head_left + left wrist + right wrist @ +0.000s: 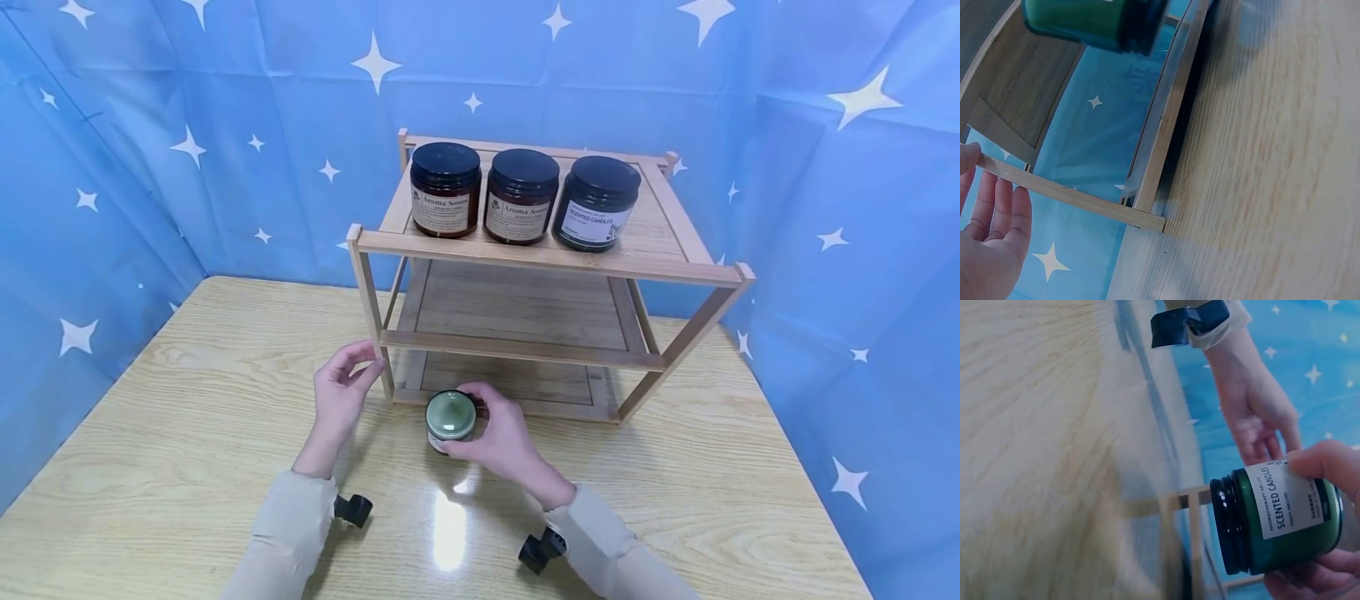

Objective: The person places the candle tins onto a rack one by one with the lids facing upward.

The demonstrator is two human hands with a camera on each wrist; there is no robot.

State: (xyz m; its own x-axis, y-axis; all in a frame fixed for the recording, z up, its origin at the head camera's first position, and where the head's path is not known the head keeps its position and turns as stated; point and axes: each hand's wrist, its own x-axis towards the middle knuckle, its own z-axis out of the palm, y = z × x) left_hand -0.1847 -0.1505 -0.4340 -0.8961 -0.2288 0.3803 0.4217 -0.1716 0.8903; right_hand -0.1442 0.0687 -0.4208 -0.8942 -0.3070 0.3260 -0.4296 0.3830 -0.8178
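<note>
My right hand (pixel 504 433) grips a dark green scented candle jar (pixel 1291 519) between thumb and fingers. The jar is upside down, its pale green base (pixel 451 414) facing up and its black lid (pixel 1229 525) towards the table. It is in front of the shelf's lowest tier; in the left wrist view part of the jar (pixel 1079 19) shows at the top. My left hand (pixel 997 231) pinches the front left post (pixel 1072 195) of the wooden shelf (pixel 517 350), thumb on one side and fingers behind.
Two brown candle jars (pixel 446 190) (pixel 521 197) and a dark green one (pixel 597 203), all with black lids, stand in a row on the top tier. The shelf stands on a light wood table (pixel 187 400). Blue star-patterned cloth (pixel 292 125) hangs behind and at both sides.
</note>
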